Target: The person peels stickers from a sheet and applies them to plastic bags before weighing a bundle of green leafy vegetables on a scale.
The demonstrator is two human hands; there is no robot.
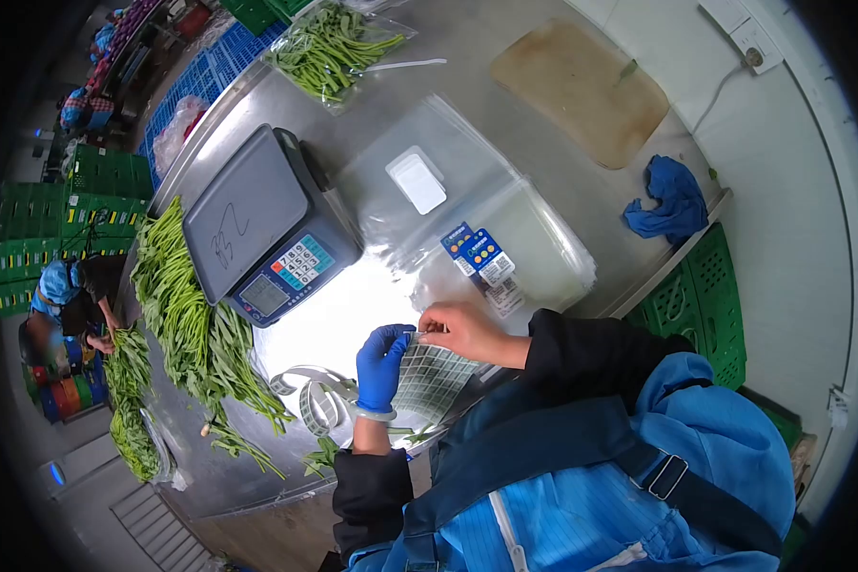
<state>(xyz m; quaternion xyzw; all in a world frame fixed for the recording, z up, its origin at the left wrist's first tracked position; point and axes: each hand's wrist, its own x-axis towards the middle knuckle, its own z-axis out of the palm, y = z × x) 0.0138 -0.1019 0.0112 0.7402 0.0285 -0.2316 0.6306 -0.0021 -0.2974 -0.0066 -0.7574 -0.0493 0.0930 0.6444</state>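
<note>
My left hand (381, 367), in a blue glove, pinches the upper left corner of a grey-green checked sheet (434, 381). My bare right hand (462, 332) is closed on the sheet's top edge, its fingertips meeting the gloved ones. The sheet hangs down toward my body. Beside my left wrist lies a loosely coiled pale strip (322, 405) with a printed pattern. Just beyond my right hand are clear plastic bags (543, 243), with blue-and-white printed labels (477, 253) and a stack of white cards (417, 181) on them.
A digital scale (267, 224) stands left of the bags, with loose leafy greens (191, 305) along its outer side. Bagged greens (332, 55), a brown board (582, 91) and a blue cloth (667, 198) lie farther out. Another person (62, 296) handles greens at far left. Green crates (705, 305) stand at right.
</note>
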